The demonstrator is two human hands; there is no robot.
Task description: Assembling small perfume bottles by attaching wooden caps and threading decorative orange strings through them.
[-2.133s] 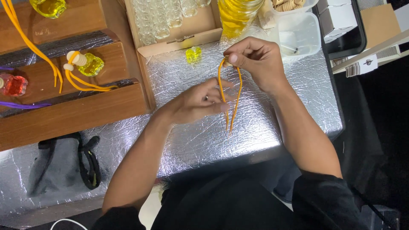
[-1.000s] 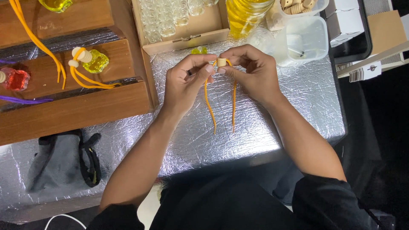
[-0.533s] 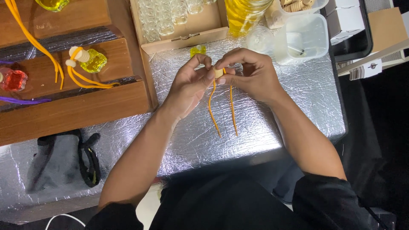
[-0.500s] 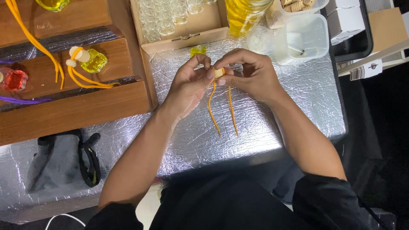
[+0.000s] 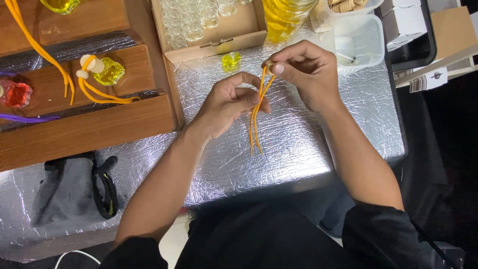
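An orange cord (image 5: 256, 124) hangs doubled over the silver foil table (image 5: 298, 149). My right hand (image 5: 303, 72) pinches its top end together with a small pale bead (image 5: 269, 67). My left hand (image 5: 230, 102) grips both strands a little lower, with its fingers curled round them. The cord's loose ends dangle down to the foil. A small yellow glass bottle (image 5: 231, 61) stands just behind my hands.
A cardboard box (image 5: 209, 25) of clear little bottles and a jar of yellow liquid (image 5: 286, 15) stand at the back. Beside them is a clear plastic tub (image 5: 358, 37). Wooden steps (image 5: 84, 94) on the left carry finished bottles with cords. A grey pouch (image 5: 74, 189) lies at front left.
My right hand has lifted the bead end up and to the right. My left hand has slid down the strands and pulled them straight together.
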